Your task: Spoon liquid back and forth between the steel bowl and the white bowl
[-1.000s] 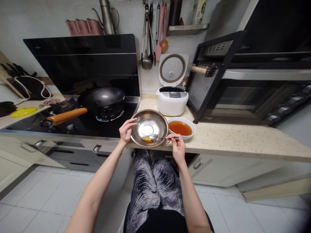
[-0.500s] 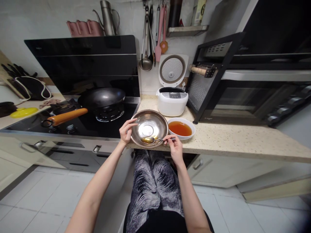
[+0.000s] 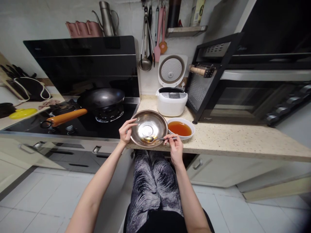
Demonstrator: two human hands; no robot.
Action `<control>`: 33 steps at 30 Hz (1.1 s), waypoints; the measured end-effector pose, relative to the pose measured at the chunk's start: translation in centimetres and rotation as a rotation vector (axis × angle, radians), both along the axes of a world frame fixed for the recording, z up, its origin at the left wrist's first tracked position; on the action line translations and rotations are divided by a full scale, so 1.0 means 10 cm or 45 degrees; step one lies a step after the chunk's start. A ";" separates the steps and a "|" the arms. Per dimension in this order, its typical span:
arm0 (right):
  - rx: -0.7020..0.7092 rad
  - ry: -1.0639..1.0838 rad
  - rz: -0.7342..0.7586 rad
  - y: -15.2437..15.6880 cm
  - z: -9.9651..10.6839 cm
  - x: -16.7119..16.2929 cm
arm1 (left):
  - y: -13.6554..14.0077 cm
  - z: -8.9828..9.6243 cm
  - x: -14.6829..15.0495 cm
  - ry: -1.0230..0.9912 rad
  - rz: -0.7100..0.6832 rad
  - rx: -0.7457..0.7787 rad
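Some yellow liquid (image 3: 146, 140) remains left of the right grip (image 3: 175, 146), pinching a spoon (image 3: 159, 139); left grip (image 3: 125, 132) clasps the metal bowl (image 3: 157, 124).

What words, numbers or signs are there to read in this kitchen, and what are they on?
"6": on the label above the shelf.
"Midea": faint, so my best reading, on the black unit above the oven.
Too small to read: the digits on the cooker, and a mark low on the oven.
Too blurred to read: a mark on the black panel behind the wok.
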State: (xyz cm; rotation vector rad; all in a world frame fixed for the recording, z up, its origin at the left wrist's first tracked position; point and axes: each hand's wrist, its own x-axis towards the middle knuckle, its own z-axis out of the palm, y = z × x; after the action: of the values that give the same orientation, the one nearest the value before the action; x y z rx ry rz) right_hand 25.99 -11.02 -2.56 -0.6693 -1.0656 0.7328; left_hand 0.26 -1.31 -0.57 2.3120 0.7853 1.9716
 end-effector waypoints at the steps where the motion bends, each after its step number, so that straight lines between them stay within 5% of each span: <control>1: 0.005 0.000 -0.017 -0.01 0.02 0.00 | 0.00 0.00 0.00 -0.001 -0.007 0.001; 33: 0.101 0.186 -0.722 -0.06 0.35 0.35 | 0.01 0.02 0.01 -0.024 0.019 -0.063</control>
State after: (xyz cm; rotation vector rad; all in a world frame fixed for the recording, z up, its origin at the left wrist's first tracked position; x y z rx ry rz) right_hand 29.48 -11.63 0.95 -0.7898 -0.7142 0.2412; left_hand 0.34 -1.24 -0.42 2.2635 0.8423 1.9534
